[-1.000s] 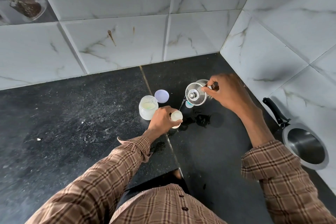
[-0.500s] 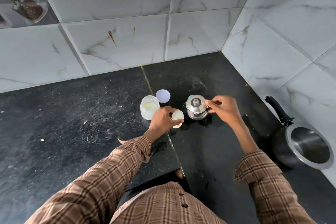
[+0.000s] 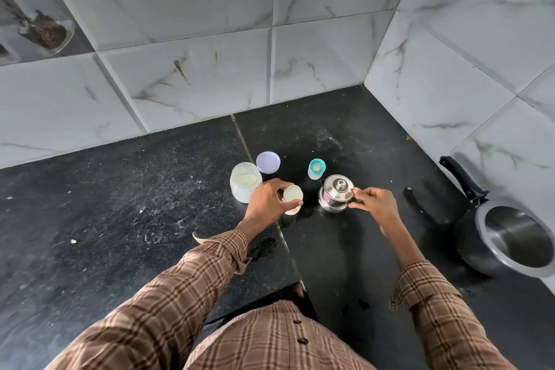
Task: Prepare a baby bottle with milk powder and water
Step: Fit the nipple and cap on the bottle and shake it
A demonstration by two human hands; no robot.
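No readable text anywhere. Only a small red label on the front of the steel pot point(image 3: 335, 197), centre right of the frame, and faint reddish print on the bottle point(image 3: 292, 200) beside it, both too blurred to read.

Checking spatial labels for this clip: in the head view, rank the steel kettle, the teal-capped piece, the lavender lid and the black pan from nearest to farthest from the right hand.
1. steel kettle, gripped by the right hand.
2. teal-capped piece, behind the kettle.
3. black pan and lavender lid, on opposite sides: too close to call.

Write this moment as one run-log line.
left hand: holds baby bottle | right hand: grips steel kettle handle, kettle upright on counter
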